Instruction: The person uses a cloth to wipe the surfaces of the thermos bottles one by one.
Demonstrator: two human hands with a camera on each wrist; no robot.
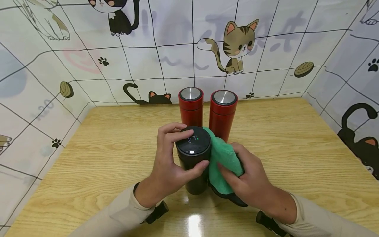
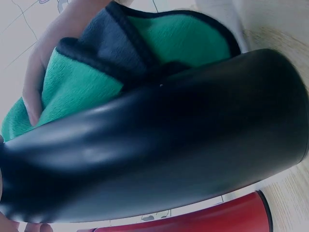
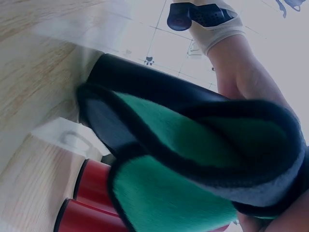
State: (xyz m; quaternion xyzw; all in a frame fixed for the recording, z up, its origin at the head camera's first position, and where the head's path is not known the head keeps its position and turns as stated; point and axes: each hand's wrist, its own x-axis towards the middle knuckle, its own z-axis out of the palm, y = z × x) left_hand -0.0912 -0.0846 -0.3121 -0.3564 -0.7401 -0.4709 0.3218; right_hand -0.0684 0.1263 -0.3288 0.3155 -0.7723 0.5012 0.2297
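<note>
A black thermos flask point(image 1: 193, 171) with lit marks on its dark lid point(image 1: 193, 141) stands on the table, seen large and sideways in the left wrist view. My left hand point(image 1: 174, 161) grips it near the top, fingers over the lid's left side and thumb across the front. In my right hand point(image 1: 251, 177) a green cloth point(image 1: 223, 161) with a dark edging is bunched and held against the flask's right side. The cloth's grey underside point(image 2: 113, 41) shows in the left wrist view. Its lower folds hang beside the flask.
Behind the black flask stand two red thermos flasks point(image 1: 190, 108) point(image 1: 224, 113) with silver-topped lids. The wooden table point(image 1: 118, 144) reaches back to a wall covering point(image 1: 165, 62) printed with cats and grid lines, which also rises on both sides.
</note>
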